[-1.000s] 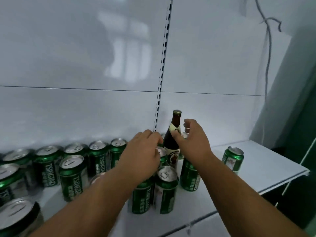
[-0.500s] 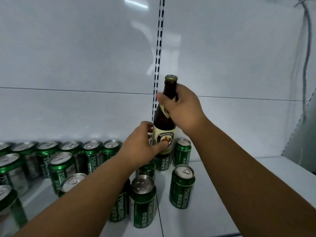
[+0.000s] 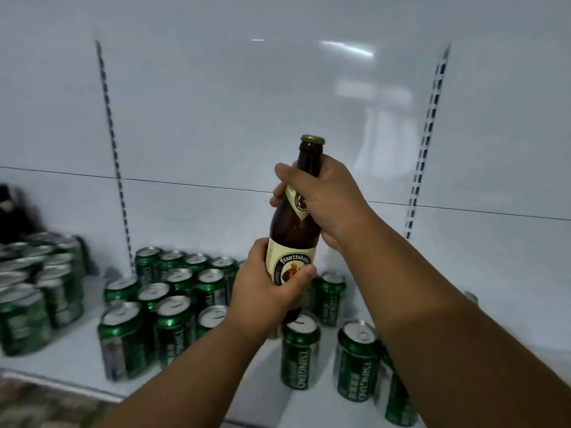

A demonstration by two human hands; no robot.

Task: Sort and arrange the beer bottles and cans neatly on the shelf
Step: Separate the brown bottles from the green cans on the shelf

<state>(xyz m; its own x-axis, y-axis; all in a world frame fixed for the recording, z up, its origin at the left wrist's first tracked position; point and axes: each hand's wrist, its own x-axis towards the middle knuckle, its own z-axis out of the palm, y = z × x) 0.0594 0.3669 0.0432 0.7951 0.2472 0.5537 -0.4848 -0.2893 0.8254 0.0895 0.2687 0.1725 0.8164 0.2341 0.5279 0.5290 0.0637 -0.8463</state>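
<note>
1. While the brown glass bottle [image 3: 293, 230] is held clear of the shelf [image 3: 71, 362], both hands carry it upright, cap [image 3: 312, 139] on top, above the green cans [image 3: 173, 304].
2. Handling, as a judgement: capped and dark to the neck, so probably full and fairly heavy; glass is rigid, smooth and breakable, likely to slip if the grip loosens, and a knock against a can top could chip it or tip cans.
3. Best hold, judged: one hand low on the labelled body for the weight, the other at the neck for steering. That is the hold seen here.
4. Left hand [image 3: 265, 295]: fingers curl round the lower body, thumb pressed across the front of the cream label [image 3: 290, 264]; the bottle's base sits below the thumb and is mostly hidden by the palm.
5. Right hand [image 3: 327, 199]: fingers wrap the neck and shoulder from the right, fingertips showing on the left side of the glass; the cap stands free above the index finger.
6. Arms: both forearms reach up and forward from the lower edge of the view, the left from lower left, the right from lower right, wrists fairly straight.
7. Cans stand below and behind the left knuckles in a loose cluster; two more cans [image 3: 355, 359] stand under the right forearm.
</note>
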